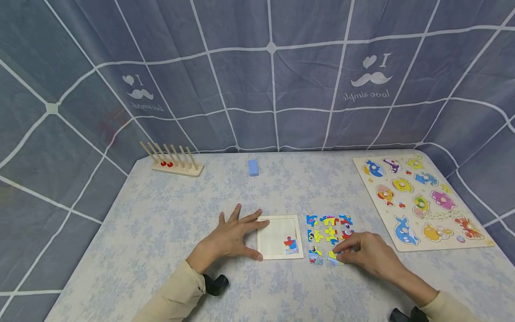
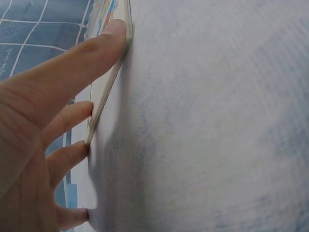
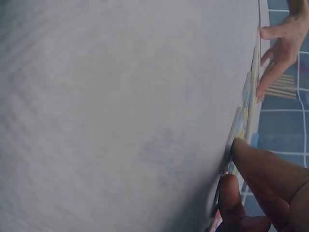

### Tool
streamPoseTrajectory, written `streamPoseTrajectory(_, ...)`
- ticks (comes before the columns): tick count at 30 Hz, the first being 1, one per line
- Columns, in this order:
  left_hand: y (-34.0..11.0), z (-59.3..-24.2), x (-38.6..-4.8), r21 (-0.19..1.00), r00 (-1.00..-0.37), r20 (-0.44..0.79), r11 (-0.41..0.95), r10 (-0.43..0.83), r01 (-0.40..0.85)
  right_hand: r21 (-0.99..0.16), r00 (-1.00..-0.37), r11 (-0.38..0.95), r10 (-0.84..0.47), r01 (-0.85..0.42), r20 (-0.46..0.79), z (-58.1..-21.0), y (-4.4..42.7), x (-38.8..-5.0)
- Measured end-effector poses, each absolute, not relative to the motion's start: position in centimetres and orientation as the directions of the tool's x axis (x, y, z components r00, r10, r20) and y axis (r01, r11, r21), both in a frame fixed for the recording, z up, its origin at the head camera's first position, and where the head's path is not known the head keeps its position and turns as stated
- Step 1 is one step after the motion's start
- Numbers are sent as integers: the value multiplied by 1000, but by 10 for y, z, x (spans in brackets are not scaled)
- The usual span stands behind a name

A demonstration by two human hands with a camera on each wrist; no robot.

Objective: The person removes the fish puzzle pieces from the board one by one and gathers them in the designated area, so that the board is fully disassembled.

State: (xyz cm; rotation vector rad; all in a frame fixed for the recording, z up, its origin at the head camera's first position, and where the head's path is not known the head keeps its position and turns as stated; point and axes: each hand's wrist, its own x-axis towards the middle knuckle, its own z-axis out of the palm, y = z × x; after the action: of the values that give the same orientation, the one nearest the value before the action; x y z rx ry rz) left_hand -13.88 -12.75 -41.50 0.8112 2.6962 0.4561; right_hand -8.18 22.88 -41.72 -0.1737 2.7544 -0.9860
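A shallow wooden puzzle tray (image 1: 278,217) lies on the table, with one red-and-blue puzzle piece (image 1: 291,247) in its lower right corner. My left hand (image 1: 227,240) spreads its fingers along the tray's left side, thumb at the lower corner and a fingertip over the rim. To the tray's right, several loose puzzle pieces (image 1: 331,232) lie in rough rows. My right hand (image 1: 374,256) pinches a yellow-and-blue puzzle piece (image 1: 334,260) in the bottom row between thumb and index finger. Those fingers partly hide the pieces around it.
At the back left stands a wooden peg rack (image 1: 177,169) with red beads. A blue block (image 1: 253,167) lies at the back middle. On the right is a large sea-animal knob puzzle board (image 1: 408,208). A grey-blue curtain (image 1: 241,85) hangs behind the table.
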Motion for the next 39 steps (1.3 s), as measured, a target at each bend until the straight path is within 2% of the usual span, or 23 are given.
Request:
streamPoseTrajectory(7, -128, -414, -139, 374, -799, -188, 794, 571, 480, -635, -976, 768, -190, -83, -102, -409, 221, -91)
streamPoseTrajectory(14, -128, -413, -138, 359, -798, -186, 796, 573, 487, -690, -941, 685, -339, -235, -17, -406, 192, -105)
streamPoseTrajectory(20, -127, -413, -139, 363, -795, -195, 795, 574, 486, -678, -898, 672, -439, -298, -41, -409, 160, -112)
streamPoseTrajectory(25, -126, -412, -139, 356, -792, -200, 796, 576, 490, -646, -884, 698, -461, -309, -76, -410, 147, -116)
streamPoseTrajectory(30, -126, -412, -140, 351, -793, -202, 799, 574, 489, -615, -903, 738, -420, -279, -94, -411, 142, -115)
streamPoseTrajectory(39, -127, -413, -140, 357, -797, -207, 802, 567, 479, -623, -901, 732, -422, -275, -99, -411, 139, -115)
